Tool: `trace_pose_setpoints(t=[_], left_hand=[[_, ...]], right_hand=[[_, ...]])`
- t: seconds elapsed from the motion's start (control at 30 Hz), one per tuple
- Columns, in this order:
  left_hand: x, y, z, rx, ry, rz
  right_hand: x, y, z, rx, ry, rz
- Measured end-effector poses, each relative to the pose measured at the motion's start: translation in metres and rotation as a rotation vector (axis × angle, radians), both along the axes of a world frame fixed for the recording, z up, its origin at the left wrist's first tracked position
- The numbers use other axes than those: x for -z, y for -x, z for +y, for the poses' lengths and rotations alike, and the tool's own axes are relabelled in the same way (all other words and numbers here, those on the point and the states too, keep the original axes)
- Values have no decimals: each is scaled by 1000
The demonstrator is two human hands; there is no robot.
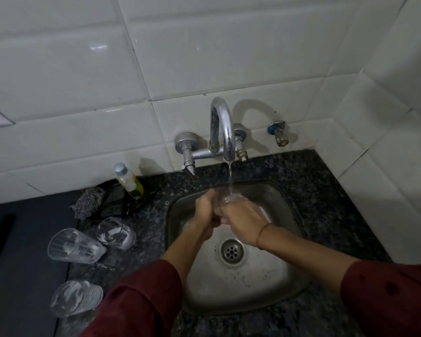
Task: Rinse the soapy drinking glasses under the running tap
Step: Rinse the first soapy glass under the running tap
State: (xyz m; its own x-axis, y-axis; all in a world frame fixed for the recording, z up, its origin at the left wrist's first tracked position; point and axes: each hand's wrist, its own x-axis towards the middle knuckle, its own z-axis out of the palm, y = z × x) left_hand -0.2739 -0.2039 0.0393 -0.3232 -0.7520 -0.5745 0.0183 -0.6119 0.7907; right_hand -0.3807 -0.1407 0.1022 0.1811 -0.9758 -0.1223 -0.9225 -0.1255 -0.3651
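Note:
A clear drinking glass (pixel 229 199) is held over the steel sink (pixel 284 285), right under the water stream (pixel 230 181) that runs from the chrome tap (pixel 223 127). My left hand (pixel 206 212) grips it from the left and my right hand (pixel 241 218) wraps it from the right; the fingers hide most of it. On the dark granite counter (pixel 146 215) left of the sink stand three soapy glasses: one (pixel 117 232) nearest the sink, one (pixel 74 245) to its left, one (pixel 74 297) at the front.
A dish soap bottle (pixel 129 181) and a grey scrubber (pixel 88 201) sit at the back left of the counter. White tiled walls close the back and right side. A small valve (pixel 278 133) sticks out right of the tap. The drain (pixel 232 251) is uncovered.

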Motion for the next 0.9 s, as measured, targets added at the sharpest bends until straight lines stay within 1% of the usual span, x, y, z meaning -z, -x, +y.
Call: trace_pose_setpoints(t=[0.07, 0.1, 0.13, 0.17, 0.2, 0.23, 0.27, 0.3, 0.33, 0.37, 0.43, 0.47, 0.5, 0.53, 0.57, 0.6, 0.63, 0.67, 0.7, 0.73, 0.77, 0.8, 0.83, 0.87, 0.9], left_hand=[[-4, -8, -9, 209, -51, -92], [-7, -10, -12, 244, -54, -89], [-7, -9, -13, 228, -43, -34], [-6, -7, -11, 173, -27, 47], [-3, -4, -8, 94, -16, 126], [2, -2, -4, 9, 1, 174], [4, -1, 0, -61, 16, 190], [6, -1, 1, -82, 21, 178], [6, -3, 1, -48, 5, 149], [6, -6, -2, 32, -24, 98], [6, -10, -5, 171, -61, 20], [5, -10, -5, 185, -72, 31], [5, -9, -5, 157, -65, 62], [5, -7, -3, 92, -46, 118], [8, -4, -2, -1, -15, 162], [10, -2, 0, -86, 11, 209], [14, -1, 1, -137, 37, 211], [16, -2, 1, -158, 47, 187], [16, -2, 0, -145, 34, 141], [17, -4, -2, -100, -5, 107], [19, -4, -5, -26, -45, 77], [17, -5, -6, 49, -76, 64], [15, -5, -6, 97, -84, 58], [12, -4, -5, 108, -83, 79], [11, -2, -3, 73, -64, 99]], right_hand=[[-2, 3, 4, -89, -12, 140], [-2, 3, 5, -85, 2, 163], [-1, 1, 6, -67, 2, 179], [0, -4, 5, -2, -12, 141], [0, -7, 3, 115, -47, 35], [-1, -10, 1, 205, -62, -122], [-1, -11, -1, 256, -74, -240], [0, -11, 0, 238, -92, -291], [-3, -9, 3, 168, -99, -237], [-5, -7, 5, 82, -66, -142], [-10, -4, 10, -80, -1, 107], [-6, -1, 8, -109, 25, 181], [-4, -1, 5, -99, 24, 207], [1, -2, 1, -53, -24, 191], [2, -3, -3, 58, -105, 51], [1, -3, -5, 155, -143, -168], [2, -2, -7, 229, -163, -382], [0, -1, -5, 232, -181, -472], [-1, 0, -3, 150, -179, -426], [1, 1, -1, 36, -150, -224], [1, -2, 2, -61, -100, 33], [-1, -2, 3, -112, -52, 242], [2, 2, 2, -141, -25, 334], [3, 3, 1, -125, -39, 314], [3, 2, 0, -51, -111, 151]])
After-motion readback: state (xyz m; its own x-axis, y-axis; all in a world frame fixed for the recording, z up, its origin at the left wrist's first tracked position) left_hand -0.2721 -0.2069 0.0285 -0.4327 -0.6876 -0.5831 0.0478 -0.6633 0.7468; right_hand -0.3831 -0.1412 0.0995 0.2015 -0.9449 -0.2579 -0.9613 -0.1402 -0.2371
